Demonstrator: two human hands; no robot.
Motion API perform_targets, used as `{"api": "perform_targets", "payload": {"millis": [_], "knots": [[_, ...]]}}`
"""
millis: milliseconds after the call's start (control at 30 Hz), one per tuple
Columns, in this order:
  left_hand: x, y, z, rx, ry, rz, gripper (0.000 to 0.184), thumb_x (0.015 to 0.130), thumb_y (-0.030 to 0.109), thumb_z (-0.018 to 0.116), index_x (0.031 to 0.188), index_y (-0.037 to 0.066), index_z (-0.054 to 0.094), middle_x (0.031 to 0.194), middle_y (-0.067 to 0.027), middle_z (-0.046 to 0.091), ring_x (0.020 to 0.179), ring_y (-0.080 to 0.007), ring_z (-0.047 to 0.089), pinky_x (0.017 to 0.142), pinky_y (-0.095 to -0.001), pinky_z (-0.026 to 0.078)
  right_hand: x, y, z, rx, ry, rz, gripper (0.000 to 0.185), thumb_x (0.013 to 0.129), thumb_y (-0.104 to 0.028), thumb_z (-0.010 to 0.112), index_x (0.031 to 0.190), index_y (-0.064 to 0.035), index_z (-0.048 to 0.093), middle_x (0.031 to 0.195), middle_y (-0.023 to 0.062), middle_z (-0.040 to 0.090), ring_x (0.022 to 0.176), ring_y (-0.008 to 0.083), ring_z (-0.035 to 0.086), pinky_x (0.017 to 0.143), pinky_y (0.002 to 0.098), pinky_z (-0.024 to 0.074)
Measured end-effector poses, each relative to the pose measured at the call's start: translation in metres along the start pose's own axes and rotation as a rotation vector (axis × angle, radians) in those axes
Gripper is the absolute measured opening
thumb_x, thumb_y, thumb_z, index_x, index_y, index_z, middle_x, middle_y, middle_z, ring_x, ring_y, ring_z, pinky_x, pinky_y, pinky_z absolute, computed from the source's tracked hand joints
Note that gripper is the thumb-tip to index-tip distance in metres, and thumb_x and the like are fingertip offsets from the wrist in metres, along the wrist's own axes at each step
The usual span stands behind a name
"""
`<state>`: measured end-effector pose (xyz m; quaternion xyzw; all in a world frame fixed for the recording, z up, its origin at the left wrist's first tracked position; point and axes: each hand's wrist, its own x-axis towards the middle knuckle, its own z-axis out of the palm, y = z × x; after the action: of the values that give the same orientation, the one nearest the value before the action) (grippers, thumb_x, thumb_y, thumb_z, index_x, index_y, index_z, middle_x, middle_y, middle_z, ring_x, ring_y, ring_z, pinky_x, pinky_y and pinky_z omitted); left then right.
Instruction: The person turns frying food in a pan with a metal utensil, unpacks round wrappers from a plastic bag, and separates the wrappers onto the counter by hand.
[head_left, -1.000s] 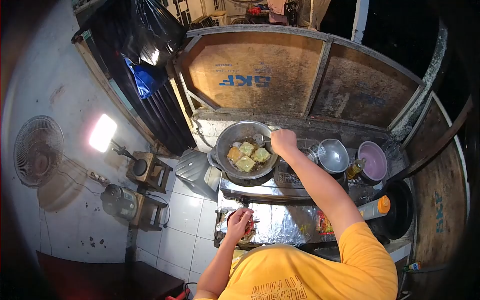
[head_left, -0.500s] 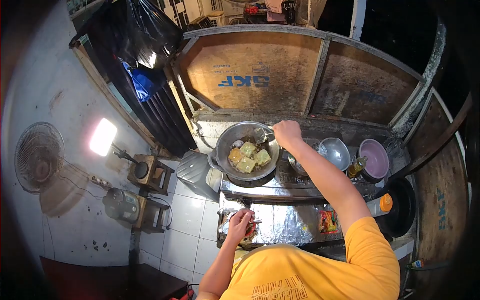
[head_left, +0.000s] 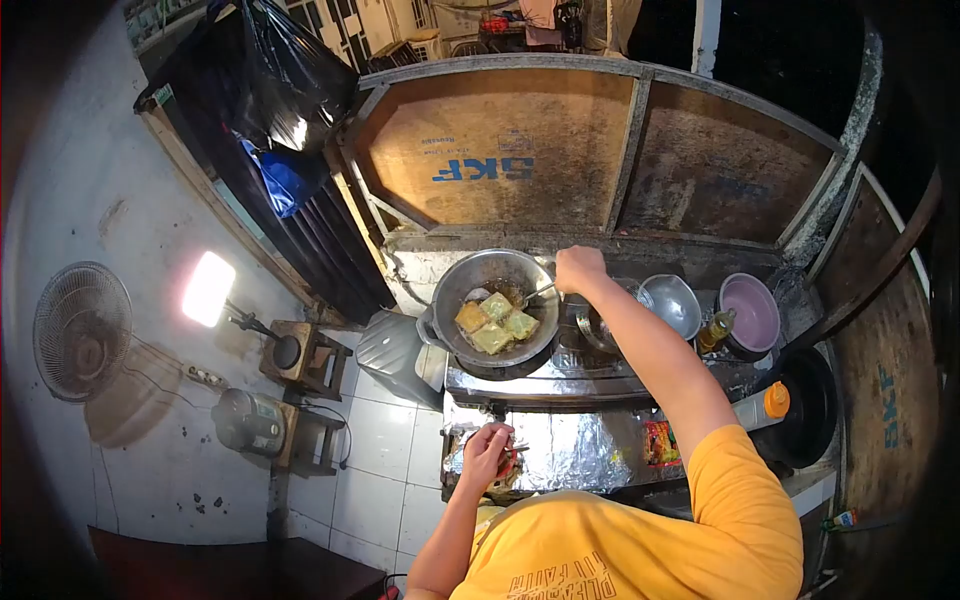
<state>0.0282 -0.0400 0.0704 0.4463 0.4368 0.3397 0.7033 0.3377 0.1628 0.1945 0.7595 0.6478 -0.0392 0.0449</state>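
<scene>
My right hand (head_left: 580, 270) is closed round the handle of a metal spatula (head_left: 541, 291), whose head dips into the oil at the right side of the wok and is mostly hidden. The grey wok (head_left: 437, 305) sits on the stove. Inside it, several square, yellow-green fried pieces (head_left: 493, 337) lie close together in bubbling oil; the leftmost is more golden. My left hand (head_left: 487, 455) rests low at the left end of the foil-covered counter (head_left: 570, 450), fingers curled. A thin dark piece sticks out beside them, but what they hold is unclear.
Right of the wok stand a metal bowl (head_left: 671, 306), an oil bottle (head_left: 715, 332), a pink basin (head_left: 748, 312) and an orange-capped container (head_left: 765, 405). A red packet (head_left: 660, 442) lies on the foil. A grey plastic stool (head_left: 392, 355) and lit lamp (head_left: 208, 288) are left.
The spatula's head has gone from the wok's upper right side down into the oil. My right hand has shifted slightly. The left hand stays at the counter; the whole view has tilted a little.
</scene>
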Motion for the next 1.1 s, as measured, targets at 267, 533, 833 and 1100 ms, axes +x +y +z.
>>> {"api": "perform_targets", "payload": {"millis": [267, 533, 833, 1100], "knots": [[-0.003, 0.002, 0.001, 0.004, -0.013, 0.039, 0.022, 0.101, 0.022, 0.052, 0.104, 0.003, 0.062, 0.079, 0.0016, 0.059, 0.054, -0.0024, 0.044, 0.048, -0.0182, 0.033, 0.008, 0.023, -0.004, -0.12, 0.134, -0.153, 0.016, 0.073, -0.014, 0.064, 0.084, -0.0085, 0.075, 0.09, 0.0143, 0.072, 0.088, 0.0298, 0.07, 0.075, 0.0417, 0.0552], [-0.005, 0.006, 0.005, -0.002, -0.025, 0.059, 0.023, 0.101, 0.021, 0.049, 0.103, 0.002, 0.061, 0.08, -0.0001, 0.059, 0.056, -0.0037, 0.049, 0.049, -0.019, 0.038, 0.017, 0.026, 0.01, -0.059, 0.074, -0.115, 0.018, 0.073, -0.019, 0.064, 0.085, -0.0102, 0.075, 0.09, 0.015, 0.072, 0.089, 0.031, 0.07, 0.076, 0.0418, 0.0548], [-0.005, 0.002, -0.003, 0.026, 0.002, 0.085, 0.024, 0.101, 0.022, 0.05, 0.098, 0.002, 0.064, 0.08, 0.0029, 0.058, 0.059, -0.0026, 0.044, 0.051, -0.0177, 0.032, 0.022, 0.052, 0.031, 0.084, -0.025, 0.031, 0.024, 0.078, -0.032, 0.065, 0.095, -0.0188, 0.076, 0.096, 0.0114, 0.072, 0.093, 0.0302, 0.068, 0.08, 0.0422, 0.0539], [-0.005, 0.009, 0.008, -0.021, 0.006, 0.009, 0.023, 0.1, 0.022, 0.051, 0.102, 0.002, 0.063, 0.079, 0.0019, 0.058, 0.053, -0.0024, 0.042, 0.047, -0.0183, 0.032, 0.009, 0.052, 0.005, 0.065, -0.006, 0.0, 0.025, 0.081, -0.033, 0.064, 0.092, -0.0144, 0.076, 0.094, 0.0133, 0.072, 0.092, 0.0324, 0.068, 0.08, 0.0434, 0.0533]]}}
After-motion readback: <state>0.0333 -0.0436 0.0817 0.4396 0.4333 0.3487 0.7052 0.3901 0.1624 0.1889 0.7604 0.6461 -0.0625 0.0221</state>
